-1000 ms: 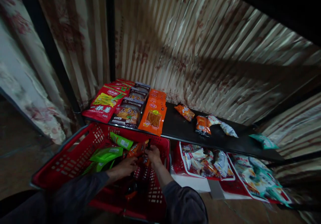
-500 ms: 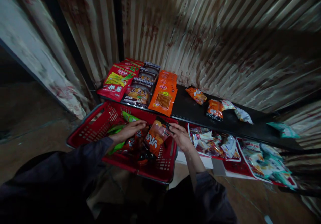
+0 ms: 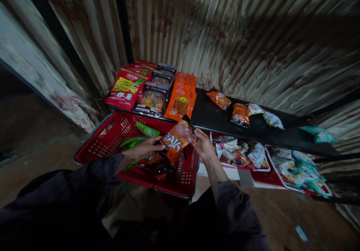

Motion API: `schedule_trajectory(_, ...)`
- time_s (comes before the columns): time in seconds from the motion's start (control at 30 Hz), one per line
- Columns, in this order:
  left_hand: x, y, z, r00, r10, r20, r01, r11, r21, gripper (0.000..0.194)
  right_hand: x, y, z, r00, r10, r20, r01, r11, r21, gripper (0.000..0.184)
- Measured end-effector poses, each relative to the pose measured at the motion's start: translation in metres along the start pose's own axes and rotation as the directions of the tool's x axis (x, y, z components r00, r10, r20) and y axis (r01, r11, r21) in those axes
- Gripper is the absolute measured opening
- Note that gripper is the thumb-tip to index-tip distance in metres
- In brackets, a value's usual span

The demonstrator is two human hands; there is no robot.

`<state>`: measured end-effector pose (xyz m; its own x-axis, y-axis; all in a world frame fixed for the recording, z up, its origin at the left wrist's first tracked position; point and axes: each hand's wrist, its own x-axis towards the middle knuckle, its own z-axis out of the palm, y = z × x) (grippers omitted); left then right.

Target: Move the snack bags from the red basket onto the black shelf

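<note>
Both my hands hold an orange snack packet [image 3: 176, 139] over the right end of a red plastic basket [image 3: 111, 135]. My right hand [image 3: 203, 144] pinches the packet's upper right corner. My left hand [image 3: 147, 148] is closed on its lower left edge. Green packets [image 3: 142, 130] and more orange and dark packets lie inside the basket beneath my hands.
A black shelf [image 3: 264, 133] behind the basket carries stacked red [image 3: 126, 88], dark [image 3: 154, 99] and orange [image 3: 181, 101] snack bags at left and loose small packets [image 3: 240, 114] toward the right. Below it, red trays [image 3: 239, 157] hold mixed packets. Corrugated metal wall behind.
The orange packet has come up out of the basket. My right hand rose with it and my left hand moved onto its lower edge.
</note>
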<state>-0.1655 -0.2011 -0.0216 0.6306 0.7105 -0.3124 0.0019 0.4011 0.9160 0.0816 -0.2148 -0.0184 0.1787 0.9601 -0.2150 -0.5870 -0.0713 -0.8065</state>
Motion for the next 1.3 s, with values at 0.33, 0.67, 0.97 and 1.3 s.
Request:
schedule_trajectory(0.33,-0.006,0.034,-0.037,0.98,0.163,-0.118,-0.116,0.937,0.33,0.059,-0.012,-0.002,-0.003,0.998,-0.024,0.064,0.043,0.948,-0.315,0.041)
schedule_trajectory(0.67,-0.011,0.037,-0.032,0.948,0.255,-0.188,-0.234,0.964,0.13,0.055,-0.003,0.018,-0.003,0.998,0.02,-0.063,-0.035,0.966,-0.255,0.037)
schedule_trajectory(0.97,-0.015,0.029,-0.031,0.955,0.151,-0.255,-0.199,0.965,-0.173,0.048,-0.005,0.021,-0.001,0.995,0.021,-0.1,-0.032,0.993,-0.11,0.039)
schedule_trajectory(1.3,-0.012,0.029,-0.032,0.837,0.308,-0.453,-0.33,0.943,0.031,0.047,-0.015,0.018,-0.002,0.968,0.181,0.177,-0.089,0.898,-0.432,0.036)
